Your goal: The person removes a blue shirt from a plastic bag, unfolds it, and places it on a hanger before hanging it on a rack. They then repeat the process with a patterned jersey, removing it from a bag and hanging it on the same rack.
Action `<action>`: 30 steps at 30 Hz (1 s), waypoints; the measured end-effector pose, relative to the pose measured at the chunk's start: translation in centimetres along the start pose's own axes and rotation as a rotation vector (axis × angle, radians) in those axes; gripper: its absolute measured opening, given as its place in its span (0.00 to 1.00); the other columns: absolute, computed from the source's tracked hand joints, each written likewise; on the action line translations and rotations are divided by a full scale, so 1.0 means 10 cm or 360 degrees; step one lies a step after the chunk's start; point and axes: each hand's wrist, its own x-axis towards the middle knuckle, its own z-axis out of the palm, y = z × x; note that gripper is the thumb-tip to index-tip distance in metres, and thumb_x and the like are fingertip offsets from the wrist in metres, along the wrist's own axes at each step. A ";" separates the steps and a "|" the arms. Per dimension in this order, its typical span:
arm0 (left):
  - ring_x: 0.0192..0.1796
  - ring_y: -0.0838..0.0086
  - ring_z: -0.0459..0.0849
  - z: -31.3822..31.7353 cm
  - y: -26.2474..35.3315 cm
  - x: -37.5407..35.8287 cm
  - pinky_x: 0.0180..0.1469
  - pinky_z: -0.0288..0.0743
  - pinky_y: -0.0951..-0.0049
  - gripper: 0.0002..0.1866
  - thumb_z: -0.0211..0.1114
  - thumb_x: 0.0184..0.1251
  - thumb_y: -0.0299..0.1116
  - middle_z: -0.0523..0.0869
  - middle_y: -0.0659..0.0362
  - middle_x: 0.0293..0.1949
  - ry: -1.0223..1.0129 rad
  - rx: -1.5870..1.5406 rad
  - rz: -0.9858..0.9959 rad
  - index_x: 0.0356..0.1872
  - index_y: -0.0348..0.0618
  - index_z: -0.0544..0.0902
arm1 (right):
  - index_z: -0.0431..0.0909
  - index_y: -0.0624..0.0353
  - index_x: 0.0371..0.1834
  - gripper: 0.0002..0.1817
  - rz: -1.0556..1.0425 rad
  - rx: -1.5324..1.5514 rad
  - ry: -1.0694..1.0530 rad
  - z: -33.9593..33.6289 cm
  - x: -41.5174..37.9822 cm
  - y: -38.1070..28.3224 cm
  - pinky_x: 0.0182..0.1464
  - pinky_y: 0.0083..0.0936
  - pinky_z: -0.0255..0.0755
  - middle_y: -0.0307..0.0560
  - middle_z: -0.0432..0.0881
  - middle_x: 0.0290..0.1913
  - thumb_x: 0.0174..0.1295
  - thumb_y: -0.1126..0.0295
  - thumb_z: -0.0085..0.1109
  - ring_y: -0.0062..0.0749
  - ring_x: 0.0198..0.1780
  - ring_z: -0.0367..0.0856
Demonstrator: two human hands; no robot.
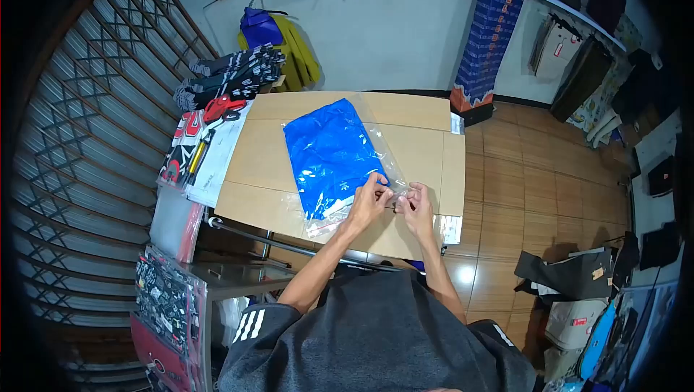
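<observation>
A folded blue garment [329, 150] lies inside a clear plastic bag [387, 152] on a cardboard-topped table [253, 168]. A small light logo shows near its lower right corner. My left hand [369, 203] is over that corner, thumb and fingers pinched on the bag's loose plastic. Close beside it on the right, my right hand [416, 211] is also closed in a pinch on the plastic, just off the garment. Between the two hands the film is bunched. The exact edge under the fingertips is too small to make out.
Left of the cardboard lie red-handled scissors [223, 108], a yellow cutter [196, 155] and printed packets. Dark patterned clothes [242, 70] are piled at the back left. A metal folding gate [94, 103] runs along the left; a blue wrapped pillar [488, 38] stands behind. Bags [575, 320] sit at lower right.
</observation>
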 end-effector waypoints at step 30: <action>0.43 0.46 0.88 0.08 -0.03 0.03 0.46 0.81 0.52 0.08 0.65 0.74 0.25 0.88 0.43 0.41 -0.0070 0.0403 0.0304 0.48 0.33 0.88 | 0.80 0.64 0.44 0.12 0.0231 -0.0238 0.0080 0.13 0.02 -0.21 0.30 0.22 0.85 0.41 0.86 0.32 0.82 0.65 0.58 0.20 0.31 0.85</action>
